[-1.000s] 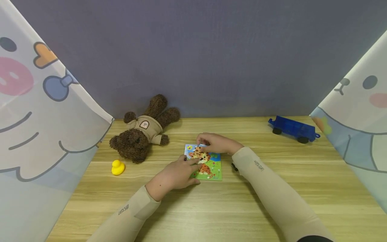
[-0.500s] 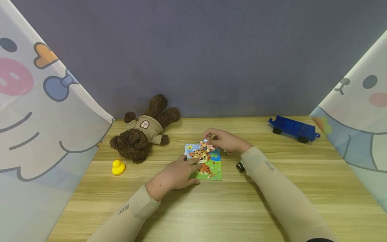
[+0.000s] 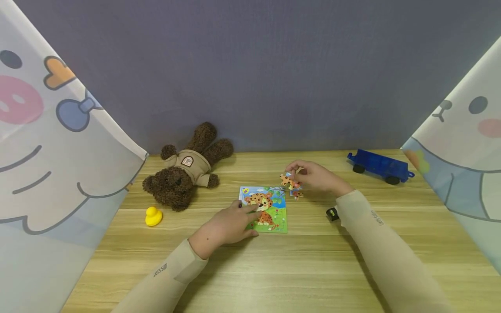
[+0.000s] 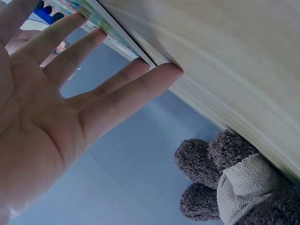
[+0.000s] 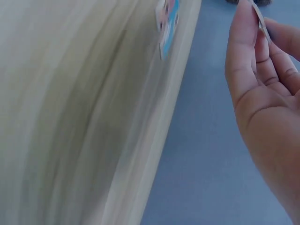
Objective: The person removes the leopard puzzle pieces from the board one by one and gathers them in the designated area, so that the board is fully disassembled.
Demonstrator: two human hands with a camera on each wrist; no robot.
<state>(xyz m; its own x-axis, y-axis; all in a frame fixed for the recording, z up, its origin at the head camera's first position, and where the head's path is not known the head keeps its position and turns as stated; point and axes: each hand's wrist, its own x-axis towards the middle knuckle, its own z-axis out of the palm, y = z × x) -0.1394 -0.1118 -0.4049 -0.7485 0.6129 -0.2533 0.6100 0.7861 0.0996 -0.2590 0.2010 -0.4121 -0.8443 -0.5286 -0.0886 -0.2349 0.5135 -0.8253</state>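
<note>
A square jigsaw puzzle with a spotted leopard on grass lies mid-table. My left hand rests on its left side, fingers spread and nearly straight. In the left wrist view, the fingertips of that hand touch along the puzzle's edge. Right of the puzzle, my right hand pinches a spotted puzzle piece between thumb and fingers. The right wrist view shows this piece edge-on, above the table. Another loose puzzle piece lies on the table just below the right fingers.
A brown teddy bear in a beige shirt lies at the back left. The yellow rubber duck sits in front of it. At the back right stands a blue toy wagon. A grey curtain closes off the back.
My right hand has lifted the spotted piece off the puzzle's top and carried it right, uncovering the tree picture at the upper right. My left hand stays in place.
</note>
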